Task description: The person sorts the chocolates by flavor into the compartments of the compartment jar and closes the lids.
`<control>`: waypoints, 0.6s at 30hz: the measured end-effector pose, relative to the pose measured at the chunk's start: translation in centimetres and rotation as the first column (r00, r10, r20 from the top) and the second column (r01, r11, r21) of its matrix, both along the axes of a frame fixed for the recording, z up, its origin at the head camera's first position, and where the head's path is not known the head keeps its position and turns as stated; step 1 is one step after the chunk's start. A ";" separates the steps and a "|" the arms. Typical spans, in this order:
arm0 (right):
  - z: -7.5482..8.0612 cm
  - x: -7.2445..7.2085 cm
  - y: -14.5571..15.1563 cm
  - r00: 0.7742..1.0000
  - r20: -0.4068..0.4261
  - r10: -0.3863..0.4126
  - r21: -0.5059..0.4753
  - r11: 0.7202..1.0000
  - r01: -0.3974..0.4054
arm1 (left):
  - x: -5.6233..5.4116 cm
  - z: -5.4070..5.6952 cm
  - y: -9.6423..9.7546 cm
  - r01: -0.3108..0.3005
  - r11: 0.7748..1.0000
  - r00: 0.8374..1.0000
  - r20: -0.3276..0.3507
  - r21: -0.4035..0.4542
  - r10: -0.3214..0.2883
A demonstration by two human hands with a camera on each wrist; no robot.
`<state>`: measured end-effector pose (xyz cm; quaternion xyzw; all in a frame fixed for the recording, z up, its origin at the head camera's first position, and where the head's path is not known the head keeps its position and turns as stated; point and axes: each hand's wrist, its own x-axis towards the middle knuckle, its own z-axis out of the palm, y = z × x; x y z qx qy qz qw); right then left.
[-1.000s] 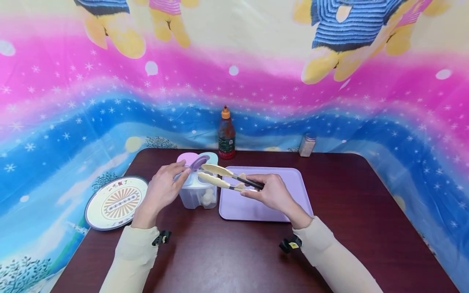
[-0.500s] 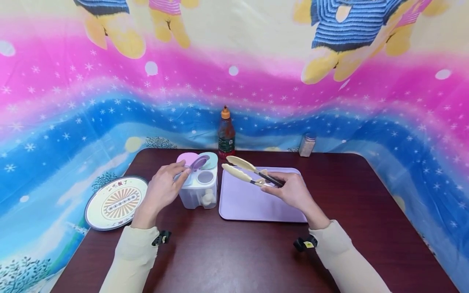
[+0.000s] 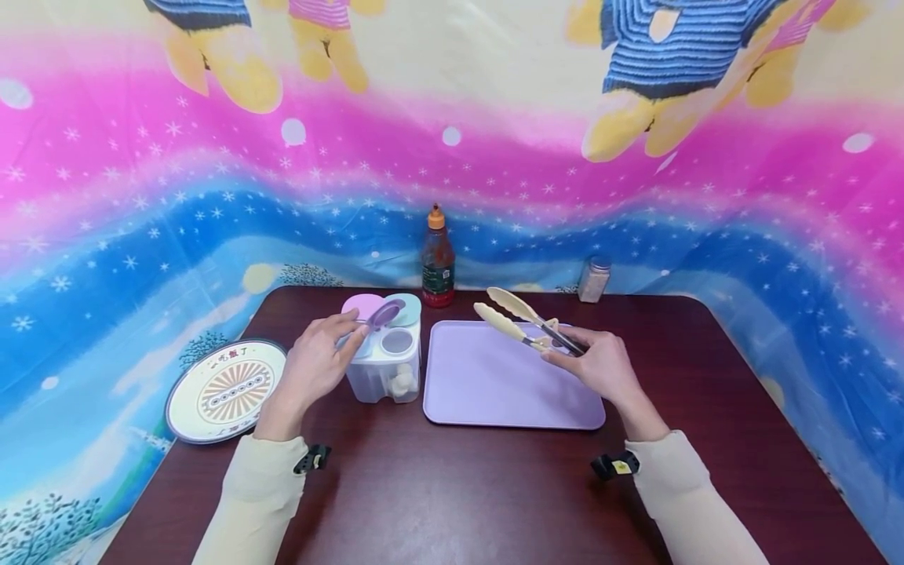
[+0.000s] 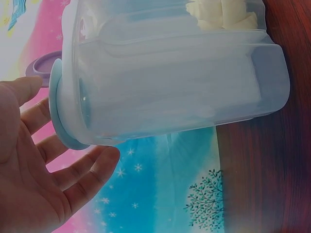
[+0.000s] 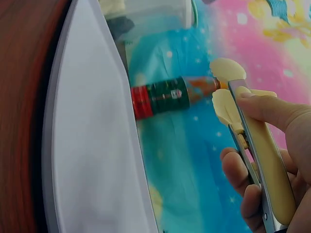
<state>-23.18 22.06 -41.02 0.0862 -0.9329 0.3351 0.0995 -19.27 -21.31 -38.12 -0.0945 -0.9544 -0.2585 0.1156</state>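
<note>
My left hand (image 3: 319,357) is at a clear storage box (image 3: 381,380) with coloured flip lids, pinching its raised purple lid (image 3: 388,314) between thumb and fingers. Under that lid, the round opening (image 3: 397,341) is uncovered. Pale lumpy pieces (image 3: 403,380) show through the box's front wall, low in one compartment. My right hand (image 3: 600,361) grips a pair of tongs (image 5: 265,160) by the handles, above the back right of a purple tray (image 3: 487,392). The cream tips (image 3: 510,311) of the tongs are spread apart with nothing between them.
A patterned plate (image 3: 212,428) lies at the table's left edge, partly behind my left arm. Behind the box and tray stands a red sauce bottle (image 3: 438,267) with an orange cap. A small shaker jar (image 3: 594,281) is at the back right, near the printed cloth backdrop (image 3: 494,235).
My right hand has carried the tongs rightward, from over the box's opening to above the tray's right part. My left hand and the purple lid have stayed in place.
</note>
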 end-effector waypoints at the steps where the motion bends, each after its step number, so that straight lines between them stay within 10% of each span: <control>1: 0.0 -0.1 0.3 1.000 -0.007 -0.010 0.001 1.000 0.010 | 0.0 0.0 0.0 -0.001 1.000 1.000 -0.005 -0.001 0.001; 18: -0.7 -0.5 4.7 0.986 0.041 -0.163 0.055 0.986 0.161 | 0.1 0.0 0.0 -0.008 1.000 1.000 -0.004 -0.001 0.008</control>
